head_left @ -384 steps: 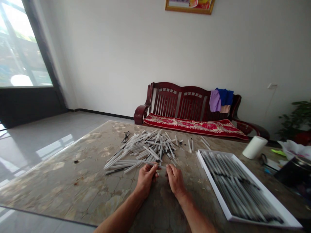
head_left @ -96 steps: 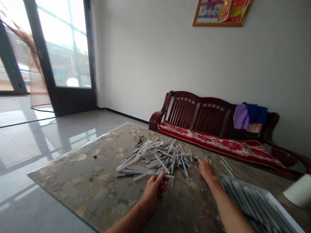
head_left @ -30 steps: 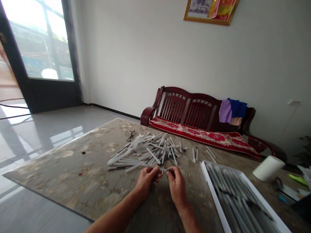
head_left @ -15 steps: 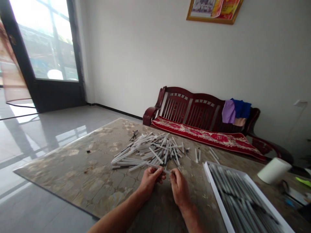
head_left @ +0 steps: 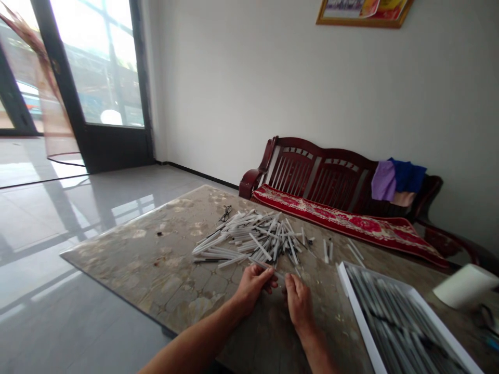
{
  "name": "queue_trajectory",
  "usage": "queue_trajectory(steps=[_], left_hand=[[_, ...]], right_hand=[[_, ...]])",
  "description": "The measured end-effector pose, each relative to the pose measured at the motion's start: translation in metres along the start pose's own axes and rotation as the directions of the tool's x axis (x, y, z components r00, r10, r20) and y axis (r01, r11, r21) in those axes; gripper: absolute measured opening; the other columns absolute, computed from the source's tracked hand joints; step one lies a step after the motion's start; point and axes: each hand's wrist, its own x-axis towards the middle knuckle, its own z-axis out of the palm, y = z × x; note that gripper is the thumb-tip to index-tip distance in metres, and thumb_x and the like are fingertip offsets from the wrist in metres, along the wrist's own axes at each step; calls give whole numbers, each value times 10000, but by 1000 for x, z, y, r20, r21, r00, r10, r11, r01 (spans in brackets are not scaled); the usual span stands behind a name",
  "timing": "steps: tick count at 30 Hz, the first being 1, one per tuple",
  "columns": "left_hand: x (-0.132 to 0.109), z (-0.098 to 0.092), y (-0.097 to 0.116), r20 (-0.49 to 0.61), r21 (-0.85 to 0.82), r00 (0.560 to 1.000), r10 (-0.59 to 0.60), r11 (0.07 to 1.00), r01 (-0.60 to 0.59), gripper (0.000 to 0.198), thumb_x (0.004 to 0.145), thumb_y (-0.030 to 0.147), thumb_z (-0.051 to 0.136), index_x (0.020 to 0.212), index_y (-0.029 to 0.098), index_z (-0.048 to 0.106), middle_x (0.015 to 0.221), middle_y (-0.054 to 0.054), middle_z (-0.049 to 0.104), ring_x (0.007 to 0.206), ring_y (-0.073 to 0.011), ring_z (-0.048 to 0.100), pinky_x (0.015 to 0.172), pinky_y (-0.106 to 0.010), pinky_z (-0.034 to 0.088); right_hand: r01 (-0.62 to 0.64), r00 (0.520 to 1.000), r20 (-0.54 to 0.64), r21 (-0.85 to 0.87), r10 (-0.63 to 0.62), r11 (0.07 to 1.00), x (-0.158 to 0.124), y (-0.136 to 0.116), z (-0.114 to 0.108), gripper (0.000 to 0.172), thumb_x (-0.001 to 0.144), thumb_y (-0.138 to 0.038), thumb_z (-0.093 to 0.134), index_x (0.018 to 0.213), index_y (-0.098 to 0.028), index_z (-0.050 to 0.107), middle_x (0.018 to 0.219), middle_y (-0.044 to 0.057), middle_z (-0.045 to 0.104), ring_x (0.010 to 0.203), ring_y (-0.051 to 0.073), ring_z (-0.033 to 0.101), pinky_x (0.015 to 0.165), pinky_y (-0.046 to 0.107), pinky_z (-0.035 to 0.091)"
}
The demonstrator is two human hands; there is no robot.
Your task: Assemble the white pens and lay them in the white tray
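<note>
My left hand (head_left: 253,288) pinches a thin whitish stick (head_left: 273,270) above the table, in front of a loose pile of white and grey sticks (head_left: 249,239). Close by on its right, my right hand (head_left: 298,298) has its fingers pressed together at the other end of that same stick. To the right lies a white open box (head_left: 356,322) filled with rows of grey sticks (head_left: 401,317). A few single sticks (head_left: 326,251) rest between the pile and the box.
The patterned table (head_left: 156,265) carries black glasses (head_left: 225,213) behind the pile and a white roll (head_left: 463,285) at the right. Beyond it stands a dark red wooden bench (head_left: 331,176) with a red cover and cloths (head_left: 405,179).
The camera view has turned slightly left, so the scene sits further right. Both hands stay at the stick, with a slightly wider gap between them.
</note>
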Motion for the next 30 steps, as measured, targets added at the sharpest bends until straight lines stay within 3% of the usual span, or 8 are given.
queue_trajectory(steps=[4, 7, 12, 17, 23, 26, 30], left_hand=[[1, -1, -1, -42, -8, 999, 8, 1000, -8, 395, 618, 491, 816, 701, 127, 687, 610, -38, 692, 496, -136, 613, 439, -216, 430], [2, -2, -2, -16, -4, 1000, 6, 1000, -6, 399, 621, 495, 814, 702, 126, 683, 615, -40, 692, 493, -131, 610, 437, -213, 429], [1, -1, 0, 0, 27, 1000, -5, 1000, 5, 405, 618, 494, 819, 713, 126, 682, 598, -28, 678, 491, -129, 606, 425, -206, 430], [-1, 0, 1, -9, 51, 1000, -3, 999, 3, 435, 604, 526, 812, 690, 128, 659, 593, -25, 674, 487, -125, 602, 425, -203, 434], [1, -1, -3, 18, 82, 1000, -8, 997, 6, 439, 597, 524, 809, 684, 130, 636, 588, -21, 672, 478, -125, 598, 412, -199, 425], [2, -2, -3, -30, 75, 1000, 1, 997, 2, 434, 610, 530, 794, 685, 137, 625, 588, -6, 658, 476, -115, 588, 419, -195, 427], [2, -1, -3, 9, 89, 1000, 3, 996, -4, 414, 633, 520, 775, 721, 147, 619, 597, 4, 651, 477, -114, 583, 415, -193, 417]], right_hand=[[19, 1000, 20, 57, -20, 998, -1, -3, -1, 449, 908, -576, 426, 704, -218, 604, 573, 1, 592, 528, 164, 537, 494, 257, 360], [58, 998, -13, 46, -58, 997, -2, -4, 0, 405, 887, -563, 478, 691, -225, 583, 561, -21, 560, 525, 154, 514, 496, 252, 344], [-53, 998, 36, 70, 50, 996, -3, -1, 1, 518, 928, -591, 350, 608, -228, 532, 502, -12, 525, 473, 156, 489, 478, 269, 340], [40, 999, 6, 29, -40, 999, -2, -1, -1, 440, 892, -585, 451, 667, -221, 553, 549, -20, 544, 523, 146, 502, 497, 249, 345], [-165, 986, 52, 144, 159, 976, -1, 2, 3, 569, 865, -703, 360, 629, -215, 532, 477, -26, 494, 404, 134, 453, 407, 253, 330], [-71, 996, 59, 123, 64, 990, -4, 1, 2, 510, 881, -658, 404, 673, -214, 545, 526, -27, 514, 472, 134, 481, 441, 238, 338], [-29, 998, 65, 97, 23, 995, -9, 2, 7, 472, 898, -606, 425, 644, -220, 522, 510, -37, 490, 472, 126, 455, 452, 237, 309]])
